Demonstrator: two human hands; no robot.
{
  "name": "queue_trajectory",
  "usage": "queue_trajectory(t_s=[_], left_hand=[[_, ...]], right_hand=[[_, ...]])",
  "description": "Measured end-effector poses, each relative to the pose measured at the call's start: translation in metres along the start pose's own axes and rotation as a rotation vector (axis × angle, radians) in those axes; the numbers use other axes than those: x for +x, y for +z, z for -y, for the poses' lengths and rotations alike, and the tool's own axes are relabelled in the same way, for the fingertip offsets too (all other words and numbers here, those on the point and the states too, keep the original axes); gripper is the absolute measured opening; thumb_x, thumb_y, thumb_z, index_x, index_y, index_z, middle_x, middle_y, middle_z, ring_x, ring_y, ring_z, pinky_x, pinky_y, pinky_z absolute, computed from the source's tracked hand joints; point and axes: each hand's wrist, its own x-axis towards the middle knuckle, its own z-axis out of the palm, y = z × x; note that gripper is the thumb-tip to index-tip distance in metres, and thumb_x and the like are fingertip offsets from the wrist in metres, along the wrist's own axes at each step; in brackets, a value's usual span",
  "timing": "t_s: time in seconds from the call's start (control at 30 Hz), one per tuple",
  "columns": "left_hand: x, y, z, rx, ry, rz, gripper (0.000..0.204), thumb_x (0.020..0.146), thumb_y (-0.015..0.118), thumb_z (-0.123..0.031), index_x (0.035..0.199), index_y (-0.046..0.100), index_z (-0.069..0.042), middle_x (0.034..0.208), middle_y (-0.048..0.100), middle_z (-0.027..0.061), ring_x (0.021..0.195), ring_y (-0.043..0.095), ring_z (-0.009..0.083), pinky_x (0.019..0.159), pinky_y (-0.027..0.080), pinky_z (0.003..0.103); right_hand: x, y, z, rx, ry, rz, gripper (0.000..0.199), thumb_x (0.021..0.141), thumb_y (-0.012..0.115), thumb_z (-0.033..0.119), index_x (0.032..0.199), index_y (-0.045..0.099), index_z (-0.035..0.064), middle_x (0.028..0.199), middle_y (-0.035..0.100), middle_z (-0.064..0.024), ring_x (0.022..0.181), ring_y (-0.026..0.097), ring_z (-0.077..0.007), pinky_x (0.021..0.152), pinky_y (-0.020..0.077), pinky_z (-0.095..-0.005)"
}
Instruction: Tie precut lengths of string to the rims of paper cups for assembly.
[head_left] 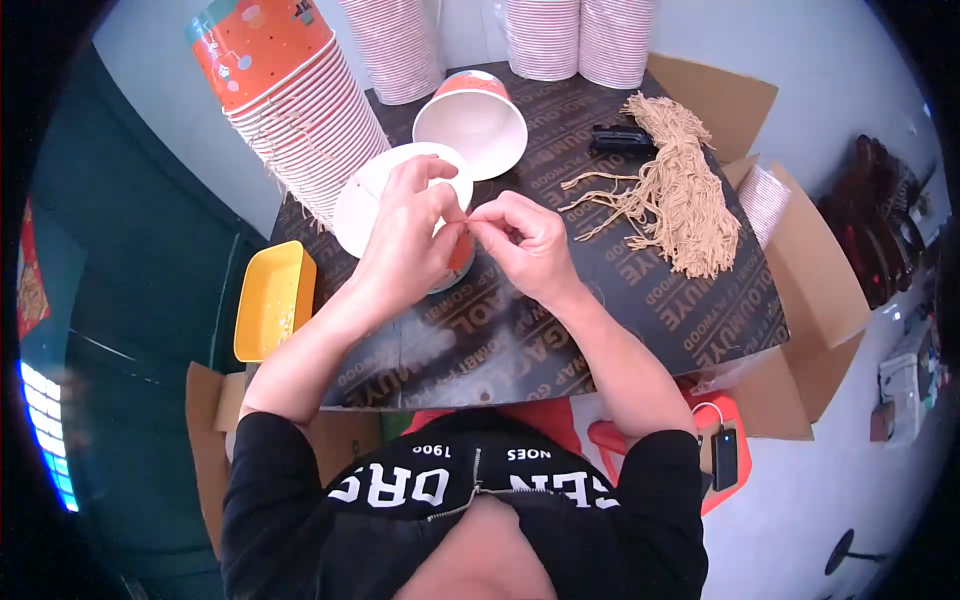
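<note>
My left hand [405,240] and my right hand [525,245] meet over the near middle of the table, fingertips pinched together. A short bit of thin cord [467,221] shows between them; most of it is hidden by the fingers. Behind and under my left hand, a paper bucket [362,205] is tilted with its white inside showing. Part of its orange outside appears below the fingers. Another paper bucket [470,130], white inside and orange outside, lies on its side just beyond. To the right rests a bundle of tan cords [690,200], some strands trailing toward my right hand.
A tall leaning stack of orange paper buckets [300,120] stands at the left, cords hanging along it. More wrapped stacks [543,40] line the back. A yellow tray [270,290] sits by the left edge. A black object [620,139] lies beside the cords. Cardboard boxes [815,280] flank the table [480,350].
</note>
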Motion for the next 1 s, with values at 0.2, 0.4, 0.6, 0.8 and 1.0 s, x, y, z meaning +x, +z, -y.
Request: queue_trajectory(t_s=[0.2,0.4,0.6,0.8,1.0], left_hand=[[-0.001,0.004,0.011,-0.024,-0.044,-0.071,0.015,0.075,0.066,0.006,0.086,0.058,0.0,0.118,0.057,0.0205,0.113,0.055,0.0384,0.096,0.045,0.044],[0.0,-0.009,0.023,-0.05,-0.214,-0.049,0.011,0.088,0.06,0.002,0.098,0.063,0.002,0.1,0.066,0.013,0.098,0.064,0.0246,0.089,0.049,0.034],[0.0,-0.016,0.022,-0.158,-0.367,0.088,0.015,0.093,0.056,-0.003,0.102,0.065,0.005,0.088,0.07,0.0113,0.085,0.066,0.0164,0.078,0.051,0.03],[0.008,-0.026,0.011,-0.142,-0.447,0.298,0.017,0.091,0.057,-0.007,0.095,0.069,0.005,0.082,0.07,0.0126,0.077,0.065,0.0158,0.074,0.051,0.031],[0.007,-0.01,0.032,-0.321,-0.288,0.273,0.035,0.092,0.051,-0.002,0.126,0.061,0.0,0.101,0.071,0.0138,0.079,0.063,0.0147,0.08,0.051,0.03]], right_hand=[[0.003,-0.001,-0.007,0.001,-0.026,-0.026,0.006,0.079,0.068,-0.004,0.084,0.067,0.0006,0.085,0.055,-0.0024,0.067,0.051,-0.0073,0.056,0.0403,-0.0238],[0.008,-0.009,-0.006,-0.116,-0.035,0.029,0.006,0.075,0.067,-0.004,0.079,0.063,-0.001,0.087,0.055,-0.0063,0.077,0.058,-0.0173,0.068,0.0472,-0.0297],[0.007,-0.008,-0.011,-0.116,-0.08,0.086,0.009,0.077,0.069,-0.006,0.081,0.064,0.0013,0.092,0.053,-0.0014,0.068,0.048,-0.0054,0.056,0.0379,-0.0213],[0.006,-0.01,-0.004,-0.099,-0.093,0.11,0.008,0.075,0.069,-0.004,0.081,0.065,0.0005,0.088,0.056,-0.0078,0.08,0.06,-0.0197,0.07,0.0485,-0.0306],[0.009,-0.006,-0.015,-0.13,-0.109,-0.196,0.007,0.082,0.07,-0.003,0.087,0.068,0.002,0.09,0.054,-0.0025,0.067,0.052,-0.0073,0.056,0.0415,-0.0228]])
